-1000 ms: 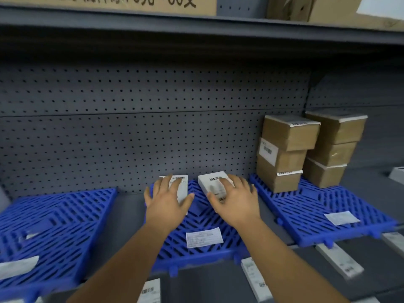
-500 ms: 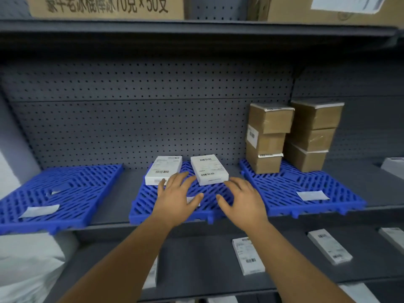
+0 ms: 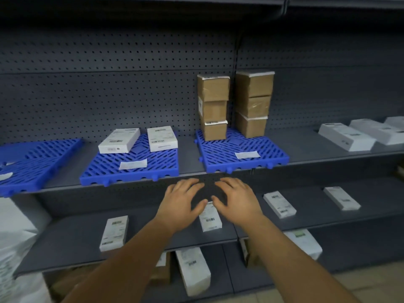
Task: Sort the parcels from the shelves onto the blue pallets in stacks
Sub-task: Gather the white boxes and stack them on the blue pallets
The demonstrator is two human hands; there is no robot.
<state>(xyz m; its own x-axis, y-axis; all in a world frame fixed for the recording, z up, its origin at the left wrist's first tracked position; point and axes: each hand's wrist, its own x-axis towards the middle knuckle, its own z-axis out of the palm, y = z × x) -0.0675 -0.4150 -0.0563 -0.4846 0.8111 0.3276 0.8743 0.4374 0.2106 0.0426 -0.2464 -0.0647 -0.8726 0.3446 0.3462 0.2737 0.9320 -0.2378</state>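
Two flat parcels, lengthwise rearward.

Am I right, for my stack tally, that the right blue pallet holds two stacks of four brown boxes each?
Not quite. The head view shows the right blue pallet holding two stacks of brown boxes, but each stack is three boxes high, not four.

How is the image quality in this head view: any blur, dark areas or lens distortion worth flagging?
Head view: the shelf edges bow, a wide-angle effect; the top under the upper shelf is in deep shadow; the left hand and right hand look slightly soft, as does the print on the white boxes; the brown boxes are evenly lit, no glare.
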